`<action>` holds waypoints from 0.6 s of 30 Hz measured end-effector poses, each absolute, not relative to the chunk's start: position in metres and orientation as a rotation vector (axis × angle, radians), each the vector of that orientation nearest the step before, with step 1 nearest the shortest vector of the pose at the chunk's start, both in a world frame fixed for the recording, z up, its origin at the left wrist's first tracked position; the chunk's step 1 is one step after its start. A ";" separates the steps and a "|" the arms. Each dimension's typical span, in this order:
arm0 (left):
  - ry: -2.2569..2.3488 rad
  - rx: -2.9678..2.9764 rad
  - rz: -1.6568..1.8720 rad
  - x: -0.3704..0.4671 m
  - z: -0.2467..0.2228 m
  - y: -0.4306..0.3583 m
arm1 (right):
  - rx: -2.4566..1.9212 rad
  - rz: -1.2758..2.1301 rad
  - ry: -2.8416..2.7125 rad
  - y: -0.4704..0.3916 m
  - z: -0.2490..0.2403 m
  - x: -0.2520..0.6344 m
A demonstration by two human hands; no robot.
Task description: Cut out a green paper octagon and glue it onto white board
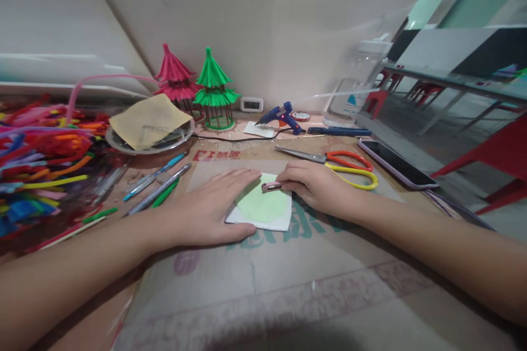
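Observation:
A pale green paper piece (263, 204) lies on a white square sheet (281, 224) on the cardboard. My left hand (214, 203) rests flat over the sheet's left side, fingers stretched out and thumb along the near edge. From the right, my right hand (307, 184) pinches a small, narrow brown piece (270, 187) with a light slot-like mark, over the green paper. I cannot make out its exact kind, nor whether its tip touches the paper. Scissors (329, 160) with orange and yellow handles lie just beyond my right hand.
Colourful pipe cleaners (45, 164) heap at left, beside a metal plate (148, 148) and several pens (160, 175). Red (175, 79) and green (214, 90) pagoda models stand behind. A glue gun (284, 115), bottle (349, 88) and phone (397, 163) sit at back right.

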State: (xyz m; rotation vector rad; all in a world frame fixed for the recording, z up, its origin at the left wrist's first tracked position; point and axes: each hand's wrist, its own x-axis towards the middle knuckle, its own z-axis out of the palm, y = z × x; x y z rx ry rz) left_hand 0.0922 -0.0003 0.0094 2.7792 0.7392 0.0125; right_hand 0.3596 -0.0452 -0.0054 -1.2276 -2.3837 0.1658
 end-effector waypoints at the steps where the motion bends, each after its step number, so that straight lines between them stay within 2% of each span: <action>1: 0.735 2.784 0.012 0.092 0.009 0.000 | -1.215 0.163 -2.411 -0.045 -0.004 0.360; 18: 0.681 2.817 0.093 0.091 0.003 0.004 | -0.930 0.213 -2.541 -0.054 0.002 0.369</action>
